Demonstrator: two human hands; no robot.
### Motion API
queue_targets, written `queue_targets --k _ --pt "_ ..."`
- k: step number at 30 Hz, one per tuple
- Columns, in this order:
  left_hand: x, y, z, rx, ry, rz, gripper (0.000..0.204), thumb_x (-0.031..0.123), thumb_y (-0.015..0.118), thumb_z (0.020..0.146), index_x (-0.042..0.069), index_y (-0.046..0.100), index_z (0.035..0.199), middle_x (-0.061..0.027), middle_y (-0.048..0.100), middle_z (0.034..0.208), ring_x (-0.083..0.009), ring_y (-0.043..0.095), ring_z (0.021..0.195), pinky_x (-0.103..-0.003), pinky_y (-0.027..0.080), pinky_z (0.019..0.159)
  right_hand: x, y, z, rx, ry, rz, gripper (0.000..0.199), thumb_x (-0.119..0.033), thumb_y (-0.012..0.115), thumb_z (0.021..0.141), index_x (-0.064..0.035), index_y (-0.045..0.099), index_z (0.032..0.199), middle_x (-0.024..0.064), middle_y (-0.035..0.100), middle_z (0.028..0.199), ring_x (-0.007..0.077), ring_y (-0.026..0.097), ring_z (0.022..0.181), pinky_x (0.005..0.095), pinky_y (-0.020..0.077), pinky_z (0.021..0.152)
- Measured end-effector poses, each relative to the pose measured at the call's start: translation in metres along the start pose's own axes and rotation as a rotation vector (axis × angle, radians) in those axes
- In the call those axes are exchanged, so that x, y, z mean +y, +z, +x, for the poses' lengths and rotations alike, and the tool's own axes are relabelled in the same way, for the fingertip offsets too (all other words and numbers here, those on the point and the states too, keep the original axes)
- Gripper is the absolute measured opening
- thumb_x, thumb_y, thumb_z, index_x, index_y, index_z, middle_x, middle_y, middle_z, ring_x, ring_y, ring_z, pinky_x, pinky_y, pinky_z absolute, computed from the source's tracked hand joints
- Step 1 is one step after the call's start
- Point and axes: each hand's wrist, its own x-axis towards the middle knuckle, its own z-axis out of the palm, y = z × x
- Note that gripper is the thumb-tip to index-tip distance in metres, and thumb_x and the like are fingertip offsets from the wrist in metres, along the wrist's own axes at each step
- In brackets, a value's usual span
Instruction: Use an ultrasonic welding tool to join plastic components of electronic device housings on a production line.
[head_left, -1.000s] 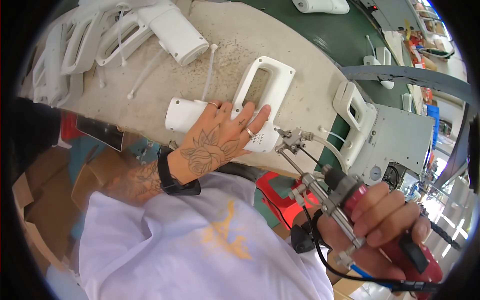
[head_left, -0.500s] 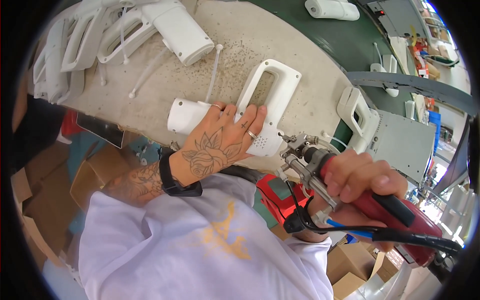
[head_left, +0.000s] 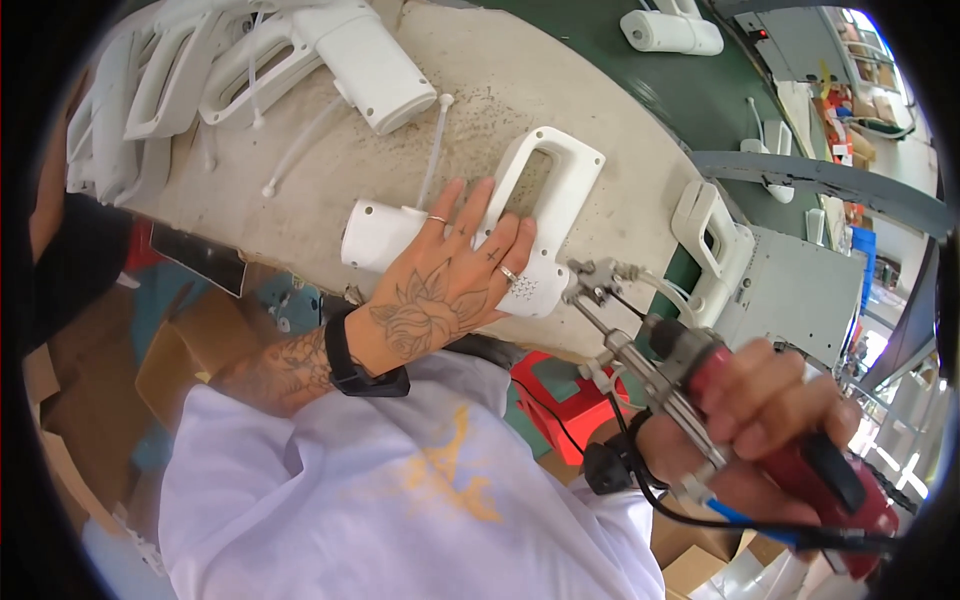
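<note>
A white plastic gun-shaped housing with a looped handle (head_left: 570, 190) lies on the worktable. Across its barrel rests my left hand (head_left: 440, 270), fingers spread over the top and holding it down; the thumb is hidden. My right hand (head_left: 765, 410) is wrapped round a red power screwdriver (head_left: 835, 480) with a black lever. A metal screw-feeding head (head_left: 600, 280) at its front end reaches the housing's perforated right end. Whether the tip touches it, I cannot tell. A blue tube and a black cable run along the tool.
Several similar white housings (head_left: 370, 70) with thin white stalks crowd the table's (head_left: 330, 185) far left. Another housing (head_left: 715, 250) stands at the right beside a grey metal box (head_left: 795, 295). A grey curved bar (head_left: 820, 172) crosses a green surface (head_left: 590, 45). Cardboard boxes (head_left: 195, 345) sit below.
The red screwdriver and my right hand have drawn back toward the lower right, while the feeding head stays by the housing. My left fingers have spread and shifted slightly.
</note>
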Motion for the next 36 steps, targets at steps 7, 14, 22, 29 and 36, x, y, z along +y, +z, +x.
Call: queue_targets --k 7,14,22,29,36 --pt "-0.001 0.002 -0.001 -0.040 -0.017 -0.019 0.088 0.043 0.074 0.073 -0.002 0.039 0.140 -0.0161 0.047 0.126 -0.0451 0.042 0.128 -0.056 0.032 0.111 0.014 0.013 0.001 0.035 -0.065 0.030 0.070 -0.060 0.061 0.090 0.0000 0.052 0.124 0.0022 0.049 0.075 0.0141 0.048 0.060 0.0282 0.0380 0.053" --pt "-0.001 0.004 -0.001 -0.048 -0.030 -0.025 0.088 0.042 0.075 0.073 -0.002 0.040 0.140 -0.0156 0.048 0.125 -0.0447 0.045 0.126 -0.054 0.033 0.110 0.039 0.015 -0.001 -0.015 -0.012 0.063 0.073 -0.064 0.060 0.088 0.0012 0.052 0.120 0.0042 0.050 0.069 0.0158 0.049 0.054 0.0303 0.0383 0.049" --pt "0.000 0.001 -0.001 -0.070 -0.029 -0.031 0.086 0.041 0.075 0.073 -0.002 0.041 0.140 -0.0150 0.049 0.124 -0.0431 0.047 0.123 -0.051 0.035 0.108 0.059 0.012 -0.010 0.021 -0.042 0.088 0.069 -0.065 0.059 0.089 -0.0006 0.051 0.111 0.0070 0.051 0.069 0.0178 0.049 0.051 0.0314 0.0407 0.047" --pt "0.002 -0.003 -0.004 -0.026 -0.033 -0.006 0.080 0.038 0.073 0.073 0.001 0.045 0.138 -0.0103 0.051 0.120 -0.0297 0.053 0.103 -0.044 0.041 0.097 0.052 0.007 -0.008 0.051 0.067 0.110 0.063 -0.053 0.068 0.088 0.0008 0.046 0.114 0.0095 0.057 0.074 0.0192 0.052 0.054 0.0333 0.0463 0.053" --pt "0.022 -0.010 -0.033 -0.052 0.002 0.039 0.054 0.020 0.059 0.082 0.001 0.052 0.132 -0.0073 0.054 0.112 -0.0238 0.053 0.089 -0.039 0.044 0.087 0.002 0.002 0.012 0.073 -0.081 -0.052 0.074 -0.065 0.058 0.089 0.0002 0.054 0.123 0.0006 0.045 0.073 0.0123 0.044 0.057 0.0265 0.0342 0.051"
